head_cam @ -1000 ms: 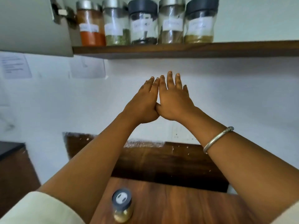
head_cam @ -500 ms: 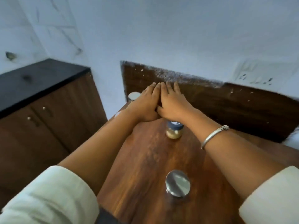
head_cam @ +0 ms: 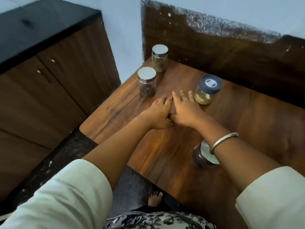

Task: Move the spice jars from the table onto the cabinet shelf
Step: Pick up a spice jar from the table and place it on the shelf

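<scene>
Several spice jars stand on the wooden table (head_cam: 165, 151). A steel-lidded jar of greenish spice (head_cam: 159, 58) is at the far left corner, and a steel-lidded jar of dark spice (head_cam: 147, 81) stands just in front of it. A blue-lidded jar of yellow powder (head_cam: 207, 89) is at the far middle. A dark jar with a steel lid (head_cam: 203, 154) sits partly hidden under my right forearm. My left hand (head_cam: 157, 113) and my right hand (head_cam: 186, 109) lie side by side over the table, fingers straight, holding nothing. The right fingertips are close beside the blue-lidded jar. The shelf is out of view.
A brown cabinet with a black top (head_cam: 41, 55) stands to the left of the table, across a narrow gap of dark floor (head_cam: 69, 151). A dark wooden panel (head_cam: 214, 47) backs the table. My bare foot (head_cam: 155, 198) shows below the table's near edge.
The view has swung down from the shelf of jars to the table. Both hands, still together and flat, have dropped from in front of the wall to just over the tabletop.
</scene>
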The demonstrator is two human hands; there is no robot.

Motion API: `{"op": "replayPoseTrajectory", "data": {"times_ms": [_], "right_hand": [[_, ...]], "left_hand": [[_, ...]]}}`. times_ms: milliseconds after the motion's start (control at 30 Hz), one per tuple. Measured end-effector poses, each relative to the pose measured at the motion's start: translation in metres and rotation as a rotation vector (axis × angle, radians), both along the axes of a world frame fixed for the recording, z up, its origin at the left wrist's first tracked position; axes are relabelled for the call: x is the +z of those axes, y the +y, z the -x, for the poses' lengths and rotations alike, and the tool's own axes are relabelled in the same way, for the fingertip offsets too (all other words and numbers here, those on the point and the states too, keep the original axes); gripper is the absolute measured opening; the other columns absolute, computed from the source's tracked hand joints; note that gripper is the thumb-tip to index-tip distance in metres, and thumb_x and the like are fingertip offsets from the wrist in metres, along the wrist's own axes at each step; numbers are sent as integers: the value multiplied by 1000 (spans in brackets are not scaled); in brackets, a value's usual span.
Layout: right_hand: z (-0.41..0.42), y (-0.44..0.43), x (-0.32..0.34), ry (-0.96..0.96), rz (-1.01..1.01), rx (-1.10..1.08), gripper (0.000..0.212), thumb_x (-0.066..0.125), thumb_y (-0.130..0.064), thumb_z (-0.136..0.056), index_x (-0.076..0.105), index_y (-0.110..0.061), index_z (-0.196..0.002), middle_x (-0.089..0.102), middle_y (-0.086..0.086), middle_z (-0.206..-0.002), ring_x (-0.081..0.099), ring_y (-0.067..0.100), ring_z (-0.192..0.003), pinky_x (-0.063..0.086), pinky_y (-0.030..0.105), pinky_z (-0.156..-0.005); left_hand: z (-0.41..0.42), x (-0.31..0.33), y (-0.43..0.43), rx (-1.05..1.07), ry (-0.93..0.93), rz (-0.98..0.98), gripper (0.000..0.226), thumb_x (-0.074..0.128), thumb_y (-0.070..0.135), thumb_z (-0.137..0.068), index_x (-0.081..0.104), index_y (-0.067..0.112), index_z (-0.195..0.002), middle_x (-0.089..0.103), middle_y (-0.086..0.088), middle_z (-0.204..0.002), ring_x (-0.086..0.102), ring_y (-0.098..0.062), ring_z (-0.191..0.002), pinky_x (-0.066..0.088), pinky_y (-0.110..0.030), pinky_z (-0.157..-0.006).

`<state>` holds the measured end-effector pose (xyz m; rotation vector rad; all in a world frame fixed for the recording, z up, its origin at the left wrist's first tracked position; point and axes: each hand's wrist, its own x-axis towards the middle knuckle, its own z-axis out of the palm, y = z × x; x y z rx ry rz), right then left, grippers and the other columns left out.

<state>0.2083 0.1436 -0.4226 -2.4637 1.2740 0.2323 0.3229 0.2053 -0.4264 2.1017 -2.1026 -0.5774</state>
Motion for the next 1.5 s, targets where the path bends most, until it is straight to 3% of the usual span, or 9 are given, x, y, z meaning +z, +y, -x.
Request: {"op": "replayPoseTrajectory", "data": {"times_ms": [267, 500, 667, 800, 1033, 1200, 1300, 1400, 1500], "right_hand": [[74, 4, -12, 9, -84, -223, 92, 49, -38, -76, 2, -13, -151, 6, 17, -158, -4, 39, -145, 14, 53, -116], [131, 31, -26, -52, -175, -234, 99, 60, -34, -76, -3, -20, -151, 4, 17, -158, -2, 37, -146, 15, 48, -118], [154, 47, -24, -102, -307, -176, 105, 68, -33, -78, -6, -24, -151, 11, 17, -156, 26, 34, -140, 33, 41, -110], [159, 60, -24, -217, -296, -153, 104, 69, -26, -78, -3, -18, -152, 33, 16, -149, 39, 30, -133, 36, 34, -102], [168, 71, -3, -481, -211, -190, 89, 65, -38, -83, 11, -21, -151, 36, 10, -148, 41, 26, -132, 38, 35, -103], [195, 72, 34, -793, -348, -271, 73, 60, -39, -88, 20, -26, -148, 36, -2, -147, 37, 6, -123, 37, 24, -91], [214, 78, 49, -963, -388, -316, 80, 64, -45, -81, 24, -26, -147, 40, -1, -145, 39, 15, -132, 40, 30, -103], [239, 81, 70, -1054, -298, -352, 78, 67, -58, -71, 35, -33, -138, 49, -8, -136, 47, 11, -127, 42, 34, -103], [259, 74, 90, -1095, -215, -351, 56, 66, -36, -84, 39, -31, -132, 55, -10, -126, 52, 6, -118, 45, 27, -96]], "left_hand": [[76, -25, -24, -217, 240, -73, 105, 77, 46, -68, 21, 3, -146, 31, -15, -146, 31, -27, -135, 25, -30, -111], [121, -34, -5, -294, 195, -153, 97, 78, 45, -65, 29, 5, -139, 40, -14, -133, 40, -27, -121, 33, -30, -101], [138, -45, 21, -240, 113, -125, 96, 77, 52, -59, 32, 12, -134, 38, -10, -127, 42, -27, -113, 41, -40, -98], [145, -43, 36, -167, 124, -71, 88, 77, 39, -64, 32, 9, -133, 41, -10, -120, 47, -26, -104, 47, -40, -87], [148, -12, 54, 66, 345, 153, 90, 79, 24, -65, 28, 8, -138, 39, -9, -133, 39, -20, -122, 34, -21, -87], [157, 32, 49, 153, 504, 332, 90, 80, 26, -66, 26, 15, -137, 41, -3, -135, 43, -12, -119, 44, -19, -85], [172, 54, 44, 140, 599, 376, 86, 78, 30, -70, 24, 17, -136, 47, -2, -128, 51, -12, -112, 49, -20, -85], [198, 86, 39, 92, 683, 456, 81, 76, 26, -75, 25, 13, -137, 46, 1, -123, 49, -5, -106, 45, -4, -78], [219, 114, 31, 27, 790, 485, 74, 71, 24, -81, 25, 13, -138, 46, 2, -116, 51, -1, -96, 47, -11, -80]]}}
